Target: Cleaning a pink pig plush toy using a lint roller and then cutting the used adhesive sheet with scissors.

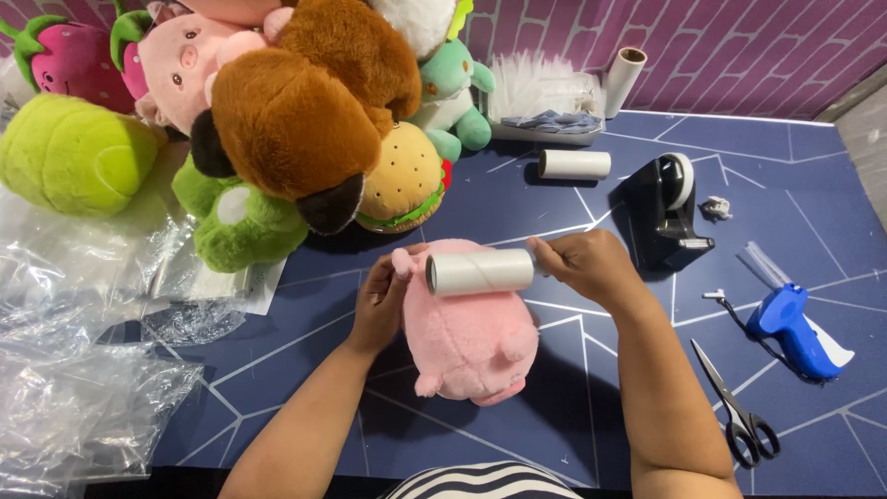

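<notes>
Your right hand (591, 263) is closed around one end of a white lint roller (480, 273), fingers wrapped over its handle end. The roller's long axis runs across the worktop (813, 166), roughly parallel to the near edge, with its free end pointing towards your left hand (381, 300). It lies on top of the pink plush toy (471, 333), touching the toy's far end.

Your left hand is cupped against the toy's left side, fingers curled onto the plush and steadying it; it holds nothing else. The toy rests near the middle of the near edge, its long axis running from near edge to far edge, with small feet showing at the near end.

Towards the far left corner sits a heap of plush toys, among them a brown one (296, 111), a green one (231, 222) and a burger-shaped one (402, 180). Crumpled clear plastic bags (83, 370) cover the left edge.

On the right half stand a black tape dispenser (665, 208) and, beyond it, a spare white roll (575, 164) lying on its side. Near the right edge lie a blue tagging gun (790, 319) and black-handled scissors (739, 407), blades pointing away from the near edge.
</notes>
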